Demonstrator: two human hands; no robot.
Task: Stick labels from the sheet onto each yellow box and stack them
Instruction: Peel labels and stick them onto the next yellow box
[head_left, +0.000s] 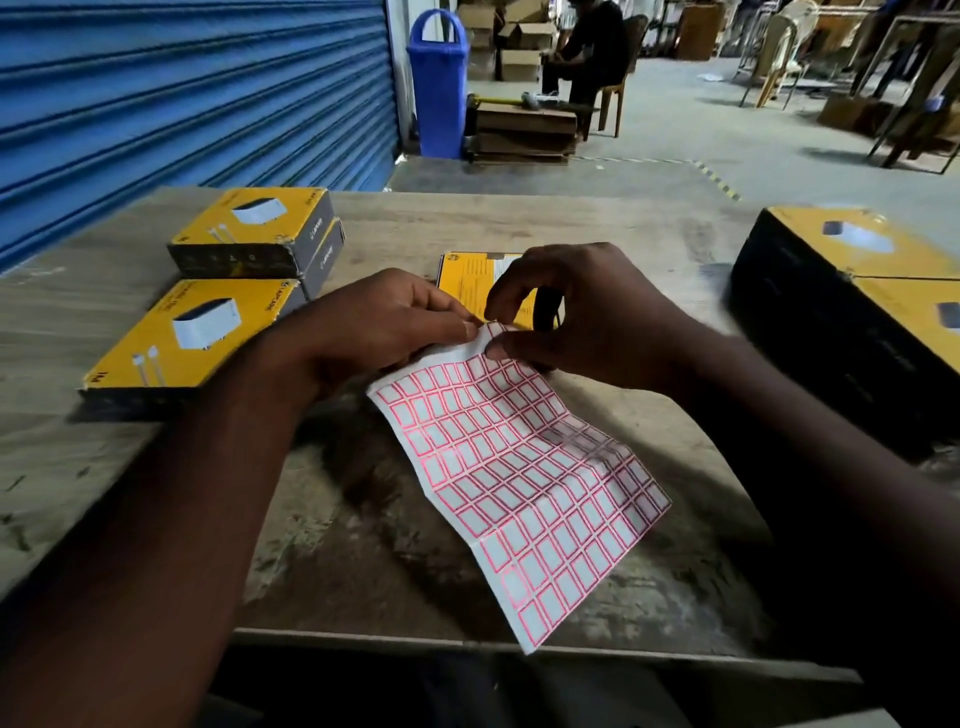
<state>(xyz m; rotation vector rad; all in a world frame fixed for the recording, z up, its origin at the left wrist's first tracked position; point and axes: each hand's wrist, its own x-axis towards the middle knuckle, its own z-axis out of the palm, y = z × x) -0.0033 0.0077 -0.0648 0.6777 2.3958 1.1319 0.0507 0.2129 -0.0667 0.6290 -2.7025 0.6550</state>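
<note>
A white label sheet (519, 467) printed with red-bordered labels hangs over the table's middle. My left hand (384, 325) pinches its top edge. My right hand (576, 312) has thumb and forefinger on the sheet's top corner, at one label. Behind both hands a yellow box (465, 280) lies flat on the table, mostly hidden. At the left a stack of two yellow boxes (254, 231) stands, with a single yellow box (192, 343) in front of it. Several more yellow boxes (857, 291) are stacked at the right.
The wooden table (363, 545) ends close to me at its front edge. A blue shutter (182, 93) closes the left side. Beyond the table stand a blue bin (439, 83), cardboard boxes and a seated person (592, 52).
</note>
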